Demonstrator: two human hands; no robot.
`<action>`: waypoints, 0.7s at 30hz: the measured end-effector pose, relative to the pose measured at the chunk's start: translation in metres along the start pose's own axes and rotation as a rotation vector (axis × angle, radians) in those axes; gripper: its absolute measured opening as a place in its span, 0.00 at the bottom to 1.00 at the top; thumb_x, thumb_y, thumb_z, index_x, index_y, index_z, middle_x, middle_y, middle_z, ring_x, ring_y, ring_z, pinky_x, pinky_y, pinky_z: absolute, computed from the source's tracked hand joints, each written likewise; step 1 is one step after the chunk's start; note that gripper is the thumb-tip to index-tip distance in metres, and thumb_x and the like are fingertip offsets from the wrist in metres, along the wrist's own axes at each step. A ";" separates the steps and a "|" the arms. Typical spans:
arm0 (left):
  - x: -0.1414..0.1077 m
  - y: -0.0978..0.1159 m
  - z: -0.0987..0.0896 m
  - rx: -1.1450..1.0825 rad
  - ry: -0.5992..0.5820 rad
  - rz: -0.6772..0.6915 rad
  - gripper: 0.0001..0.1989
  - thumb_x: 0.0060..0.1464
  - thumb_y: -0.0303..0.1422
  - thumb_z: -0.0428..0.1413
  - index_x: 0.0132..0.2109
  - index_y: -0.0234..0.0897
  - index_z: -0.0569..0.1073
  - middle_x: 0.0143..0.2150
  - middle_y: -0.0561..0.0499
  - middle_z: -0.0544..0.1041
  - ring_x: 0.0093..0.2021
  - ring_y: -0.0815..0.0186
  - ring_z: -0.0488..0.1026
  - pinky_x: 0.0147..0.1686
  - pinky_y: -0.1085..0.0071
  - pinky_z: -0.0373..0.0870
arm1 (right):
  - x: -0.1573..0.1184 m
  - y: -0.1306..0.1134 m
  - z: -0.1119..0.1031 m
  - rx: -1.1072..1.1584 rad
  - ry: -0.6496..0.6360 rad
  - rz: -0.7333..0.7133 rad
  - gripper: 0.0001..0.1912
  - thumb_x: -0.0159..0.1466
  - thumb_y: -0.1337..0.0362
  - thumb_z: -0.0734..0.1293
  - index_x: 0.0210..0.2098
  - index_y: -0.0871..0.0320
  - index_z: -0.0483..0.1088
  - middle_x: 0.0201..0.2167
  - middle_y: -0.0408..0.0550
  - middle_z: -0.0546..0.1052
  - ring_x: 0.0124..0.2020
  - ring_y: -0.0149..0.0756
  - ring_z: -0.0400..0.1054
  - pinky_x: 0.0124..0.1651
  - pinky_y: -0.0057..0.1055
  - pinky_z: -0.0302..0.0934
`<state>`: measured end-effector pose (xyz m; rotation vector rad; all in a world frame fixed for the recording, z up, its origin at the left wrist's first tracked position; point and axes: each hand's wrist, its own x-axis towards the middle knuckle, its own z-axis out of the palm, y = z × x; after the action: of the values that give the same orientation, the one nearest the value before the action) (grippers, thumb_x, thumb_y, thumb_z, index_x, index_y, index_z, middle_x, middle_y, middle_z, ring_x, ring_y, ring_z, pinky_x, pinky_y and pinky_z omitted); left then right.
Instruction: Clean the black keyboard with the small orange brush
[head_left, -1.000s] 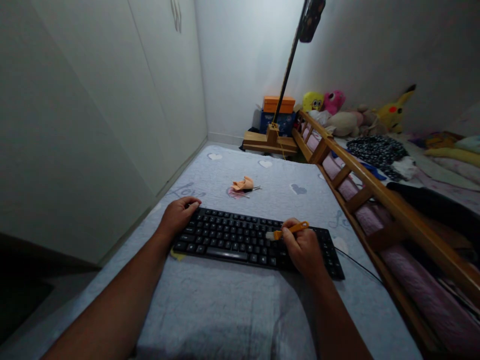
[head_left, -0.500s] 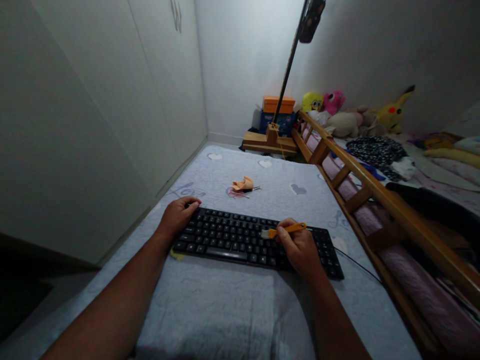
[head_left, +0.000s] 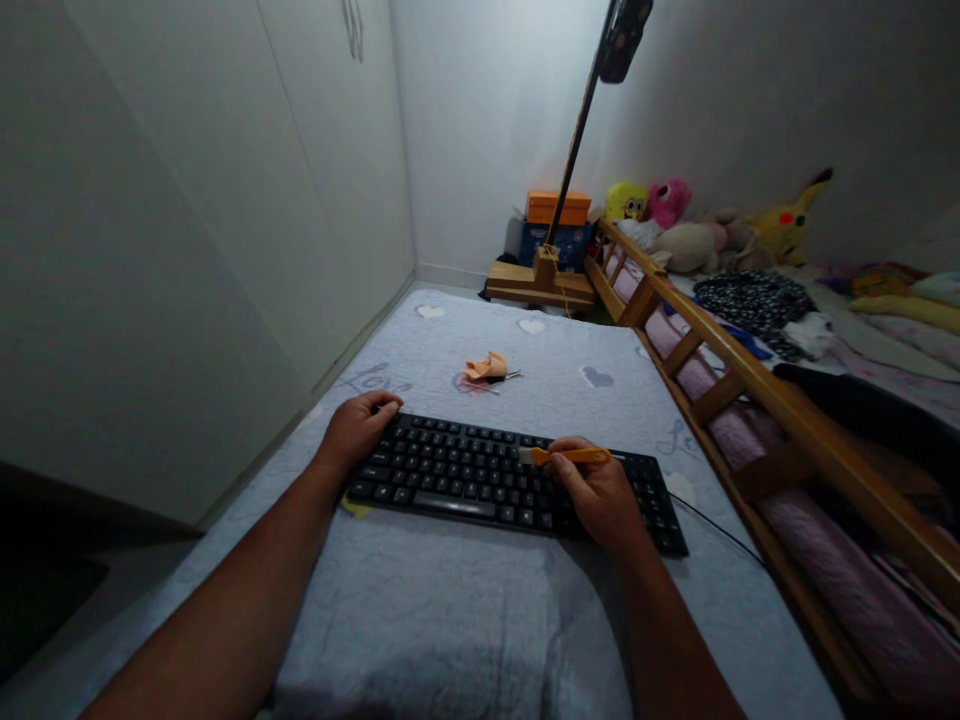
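A black keyboard (head_left: 450, 470) lies slightly slanted on the light, heart-patterned cloth. My left hand (head_left: 361, 428) grips its far left corner, fingers curled over the edge. In my right hand (head_left: 592, 490) is a small brush (head_left: 577, 456) with an orange handle and pale bristles, pinched between thumb and fingers. The bristles point left over the upper rows of keys, right of the middle; whether they touch the keys I cannot tell. My right hand and forearm cover part of the keyboard's right side.
Beyond the keyboard lie a crumpled orange cloth (head_left: 487, 366) and thin sticks or tools beside it. The keyboard's cable (head_left: 716, 525) runs right toward a wooden bed rail (head_left: 720, 375). White cupboard doors (head_left: 225, 200) stand at left. A stand with a wooden base (head_left: 540, 285) is at the back.
The brush has shifted slightly away from me and a little left, its bristles moving up the key rows. My left hand and the keyboard stay in place.
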<state>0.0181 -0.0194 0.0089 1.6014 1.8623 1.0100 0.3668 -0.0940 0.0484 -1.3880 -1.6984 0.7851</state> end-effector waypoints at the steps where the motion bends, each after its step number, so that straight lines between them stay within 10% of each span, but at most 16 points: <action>1: 0.000 0.000 0.000 -0.001 0.000 0.001 0.20 0.47 0.47 0.53 0.37 0.38 0.80 0.39 0.47 0.84 0.42 0.54 0.79 0.45 0.63 0.71 | 0.000 0.000 -0.001 -0.001 -0.021 0.004 0.12 0.67 0.57 0.63 0.38 0.56 0.75 0.30 0.46 0.79 0.33 0.38 0.74 0.39 0.32 0.64; 10: 0.002 -0.007 0.002 -0.016 0.005 0.018 0.19 0.48 0.47 0.54 0.36 0.39 0.81 0.39 0.47 0.84 0.43 0.54 0.79 0.49 0.63 0.72 | -0.003 0.001 -0.011 0.182 -0.189 0.097 0.13 0.65 0.56 0.66 0.37 0.59 0.76 0.23 0.43 0.74 0.25 0.33 0.68 0.29 0.29 0.61; 21: 0.001 -0.004 0.001 -0.020 0.005 0.021 0.20 0.48 0.48 0.54 0.37 0.38 0.81 0.40 0.47 0.84 0.43 0.54 0.78 0.48 0.62 0.71 | -0.001 -0.001 0.003 0.006 -0.030 -0.137 0.09 0.66 0.61 0.66 0.39 0.55 0.79 0.40 0.50 0.82 0.43 0.41 0.76 0.50 0.37 0.67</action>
<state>0.0163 -0.0182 0.0054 1.6118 1.8365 1.0390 0.3640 -0.0954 0.0471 -1.2469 -1.7913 0.7367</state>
